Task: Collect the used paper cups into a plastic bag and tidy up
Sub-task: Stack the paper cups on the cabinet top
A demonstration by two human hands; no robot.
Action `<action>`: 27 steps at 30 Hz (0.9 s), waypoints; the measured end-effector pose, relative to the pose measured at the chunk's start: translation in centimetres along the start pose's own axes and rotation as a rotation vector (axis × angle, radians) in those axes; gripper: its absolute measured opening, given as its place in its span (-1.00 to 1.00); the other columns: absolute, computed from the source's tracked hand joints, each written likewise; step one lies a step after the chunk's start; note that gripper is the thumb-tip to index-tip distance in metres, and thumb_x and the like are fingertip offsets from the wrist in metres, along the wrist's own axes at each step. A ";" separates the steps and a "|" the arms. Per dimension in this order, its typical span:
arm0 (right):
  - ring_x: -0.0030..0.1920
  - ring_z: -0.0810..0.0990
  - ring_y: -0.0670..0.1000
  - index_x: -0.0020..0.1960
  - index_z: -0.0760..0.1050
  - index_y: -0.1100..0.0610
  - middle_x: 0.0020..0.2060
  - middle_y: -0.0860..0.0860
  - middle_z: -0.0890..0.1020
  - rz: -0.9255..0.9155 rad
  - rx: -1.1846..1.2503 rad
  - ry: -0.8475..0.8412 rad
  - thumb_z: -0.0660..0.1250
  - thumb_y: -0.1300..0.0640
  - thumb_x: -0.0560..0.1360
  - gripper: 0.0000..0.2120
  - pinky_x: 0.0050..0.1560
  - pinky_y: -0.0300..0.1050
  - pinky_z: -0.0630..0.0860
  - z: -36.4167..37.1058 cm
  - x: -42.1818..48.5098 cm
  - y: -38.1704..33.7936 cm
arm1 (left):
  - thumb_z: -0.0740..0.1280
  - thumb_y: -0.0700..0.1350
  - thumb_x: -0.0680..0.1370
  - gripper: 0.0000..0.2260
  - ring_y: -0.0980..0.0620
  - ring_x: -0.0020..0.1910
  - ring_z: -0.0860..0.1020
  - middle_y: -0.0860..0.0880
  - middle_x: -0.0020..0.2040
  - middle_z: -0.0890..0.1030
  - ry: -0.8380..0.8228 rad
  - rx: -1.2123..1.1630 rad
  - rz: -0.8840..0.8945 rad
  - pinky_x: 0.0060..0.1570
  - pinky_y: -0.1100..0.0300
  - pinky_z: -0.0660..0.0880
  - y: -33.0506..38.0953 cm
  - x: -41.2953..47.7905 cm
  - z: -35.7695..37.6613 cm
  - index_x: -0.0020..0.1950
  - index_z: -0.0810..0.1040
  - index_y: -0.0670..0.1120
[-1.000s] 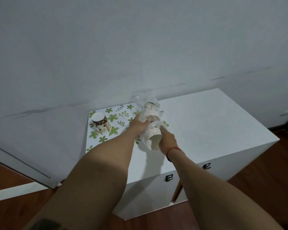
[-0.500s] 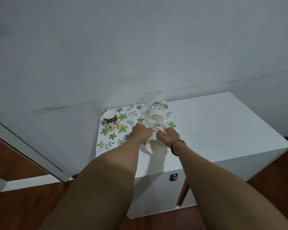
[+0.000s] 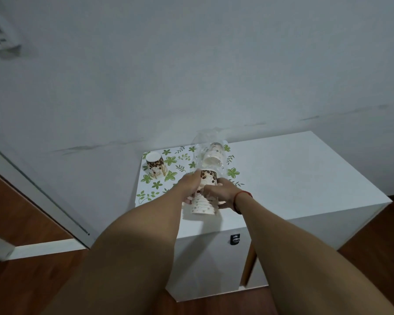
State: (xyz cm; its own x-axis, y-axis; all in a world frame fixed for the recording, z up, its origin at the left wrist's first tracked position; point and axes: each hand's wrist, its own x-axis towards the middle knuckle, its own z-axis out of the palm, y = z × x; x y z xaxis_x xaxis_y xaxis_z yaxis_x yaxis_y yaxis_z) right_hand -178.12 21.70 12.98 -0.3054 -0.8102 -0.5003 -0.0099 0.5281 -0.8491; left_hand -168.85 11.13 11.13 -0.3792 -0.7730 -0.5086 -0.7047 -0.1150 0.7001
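A stack of nested paper cups (image 3: 203,204) with brown bean print lies on its side on the white cabinet (image 3: 293,173). My left hand (image 3: 190,186) and my right hand (image 3: 221,194) both grip the stack from either side. Its far end sits in the mouth of a clear plastic bag (image 3: 208,155), which holds at least one more cup. A single paper cup (image 3: 155,165) stands upside down on the leaf-patterned mat (image 3: 159,185), left of my hands.
The cabinet stands against a pale wall; it has small dark handles (image 3: 235,239) on its front. Wooden floor (image 3: 21,280) lies to the left and right. A white door frame (image 3: 43,196) runs diagonally at the left.
The head camera has shifted, so the cabinet sits further right in view. Both hands have closed in around the cup stack, and a bean-printed cup now shows between them at the bag's mouth.
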 end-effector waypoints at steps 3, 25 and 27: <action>-0.07 0.58 0.07 -0.14 0.43 0.00 -0.11 0.08 0.62 -0.109 0.027 0.010 0.39 0.23 0.43 -0.81 0.04 0.00 0.55 0.8 -0.3 -1.3 | -0.10 0.33 0.46 -0.29 -0.21 0.21 0.54 -0.18 0.26 0.56 0.098 -0.062 0.063 0.17 -0.14 0.51 -0.1 0.0 -1.7 0.34 0.44 -0.10; 0.20 0.53 0.09 0.36 0.37 0.05 0.23 0.07 0.53 -0.569 -0.056 0.314 0.57 0.26 0.27 -0.28 0.27 0.04 0.50 11.8 9.0 -14.4 | 0.01 0.42 0.36 -0.33 -0.09 0.07 0.61 -0.05 0.09 0.65 0.275 -0.459 0.294 0.24 -0.13 0.48 1.8 5.4 -18.0 0.27 0.50 0.06; 0.22 0.51 0.09 0.35 0.37 0.06 0.23 0.07 0.53 -0.553 -0.072 0.320 0.57 0.27 0.27 -0.28 0.28 0.03 0.49 12.3 10.5 -15.3 | 0.01 0.39 0.39 -0.36 -0.08 0.02 0.58 -0.05 0.04 0.63 0.283 -0.441 0.309 0.23 -0.14 0.48 1.8 6.6 -19.0 0.27 0.49 0.06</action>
State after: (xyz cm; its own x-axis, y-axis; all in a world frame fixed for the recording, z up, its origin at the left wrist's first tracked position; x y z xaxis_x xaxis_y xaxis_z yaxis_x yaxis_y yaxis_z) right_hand -169.45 1.95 18.66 -0.5055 -0.8578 0.0930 -0.3077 0.0785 -0.9482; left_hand -161.21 -6.04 18.55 -0.3103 -0.9406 -0.1379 -0.2493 -0.0594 0.9666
